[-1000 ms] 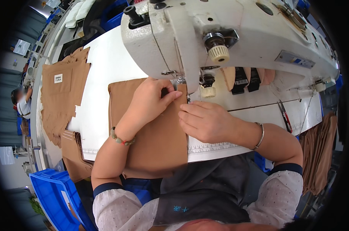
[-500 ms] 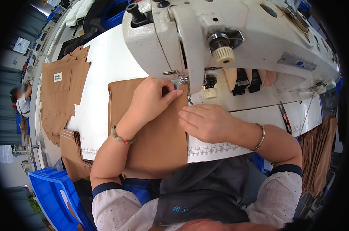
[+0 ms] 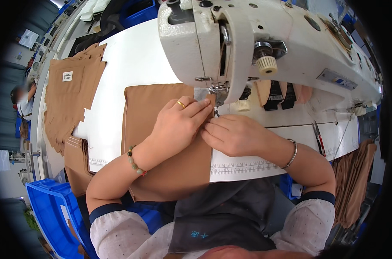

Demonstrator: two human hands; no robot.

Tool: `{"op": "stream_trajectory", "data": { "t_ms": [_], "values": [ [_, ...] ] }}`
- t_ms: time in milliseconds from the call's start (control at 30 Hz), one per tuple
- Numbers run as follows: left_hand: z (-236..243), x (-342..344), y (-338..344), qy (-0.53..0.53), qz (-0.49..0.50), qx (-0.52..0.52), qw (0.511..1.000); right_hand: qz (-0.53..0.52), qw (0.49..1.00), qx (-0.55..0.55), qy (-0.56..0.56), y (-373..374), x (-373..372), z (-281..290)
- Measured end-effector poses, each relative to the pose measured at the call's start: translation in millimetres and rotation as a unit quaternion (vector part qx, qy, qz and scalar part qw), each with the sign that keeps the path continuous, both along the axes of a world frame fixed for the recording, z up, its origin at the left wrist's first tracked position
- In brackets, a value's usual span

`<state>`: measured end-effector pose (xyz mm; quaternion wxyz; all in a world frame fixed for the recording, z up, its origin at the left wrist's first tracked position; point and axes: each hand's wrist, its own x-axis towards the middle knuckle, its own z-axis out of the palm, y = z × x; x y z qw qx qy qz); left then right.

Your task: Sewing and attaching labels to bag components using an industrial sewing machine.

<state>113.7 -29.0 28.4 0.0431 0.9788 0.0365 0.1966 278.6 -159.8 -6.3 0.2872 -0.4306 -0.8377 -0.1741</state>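
A brown fabric panel lies flat under my forearm, its upper right corner by the needle area of the white sewing machine. My left hand, with a gold ring, rests on the panel. Its fingers are pressed together on a narrow strip at the right edge, just below the presser foot. My right hand is closed on the same edge, fingertips touching or nearly touching the left ones. Its thumb is mostly hidden, and so is the bit of cloth between the fingers.
More brown panels, one with a white label, lie at the left beside a folded brown stack. Red-and-black snips lie at the right, with black tags behind. A blue bin stands at lower left; brown pieces hang at right.
My left hand has come down from beside the needle and turned over onto the panel's edge, its fingers now straighter. My right hand stays at the edge. The whole view has shifted slightly.
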Motion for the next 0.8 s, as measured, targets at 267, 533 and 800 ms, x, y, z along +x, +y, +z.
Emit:
{"op": "stream_trajectory", "data": {
  "t_ms": [267, 533, 800],
  "values": [
    [-12.2, -0.9, -6.3, -0.048, 0.006, -0.036, 0.998, 0.025, 0.999, 0.031, 0.009, 0.6, 4.8, 7.8],
    [-13.9, 3.8, -6.6, -0.058, 0.021, -0.037, 0.997, 0.02, 1.0, 0.005, 0.007, 1.3, 9.8, 7.9],
    [-14.9, 6.8, -9.1, -0.059, 0.031, -0.036, 0.997, 0.007, 1.0, -0.005, 0.012, -0.9, 11.3, 11.0]
  ]
}}
